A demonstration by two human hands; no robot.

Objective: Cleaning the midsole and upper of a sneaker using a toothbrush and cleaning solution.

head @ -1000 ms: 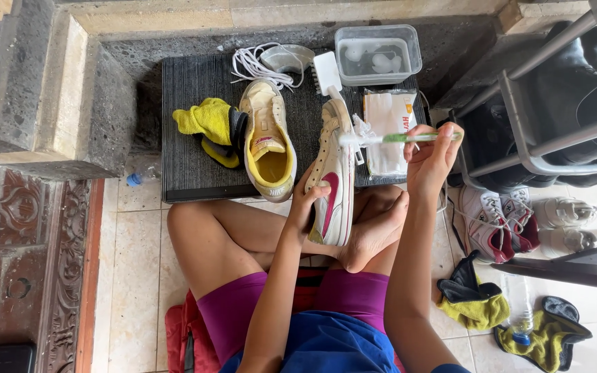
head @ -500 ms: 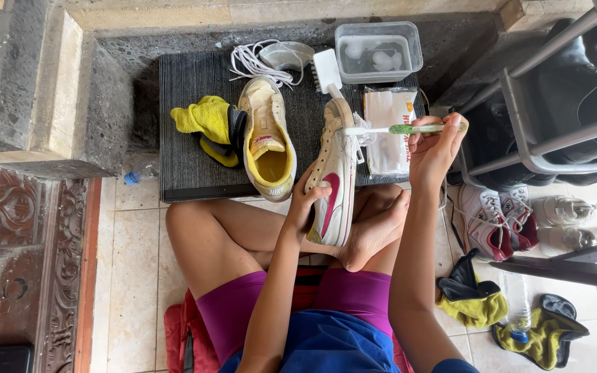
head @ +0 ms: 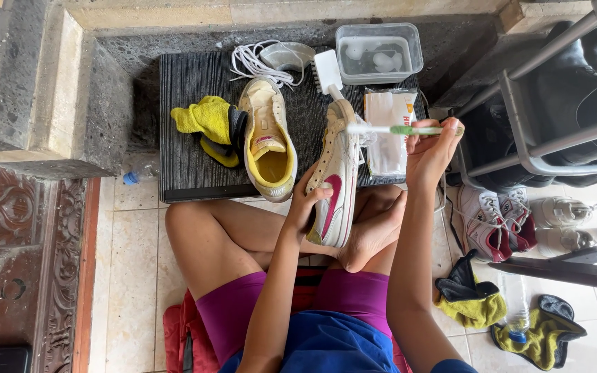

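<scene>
Toothbrush (head: 402,129) had risen slightly at shoe (head: 334,185) toe, pinched in right hand (head: 428,148); left hand (head: 307,204) gripped shoe. Scrubbing step; next, bristles need pressing onto toe.

White sneaker (head: 335,181) w/ dark pink side mark, held on edge over crossed legs, toe pointing away toward dark ribbed mat (head: 188,124), heel near foot. Left hand (head: 305,200) grips its side at mid-length. Toothbrush (head: 399,130), green handle, white head, lies horizontal in right hand (head: 428,153); bristle end touching shoe's toe end
</scene>
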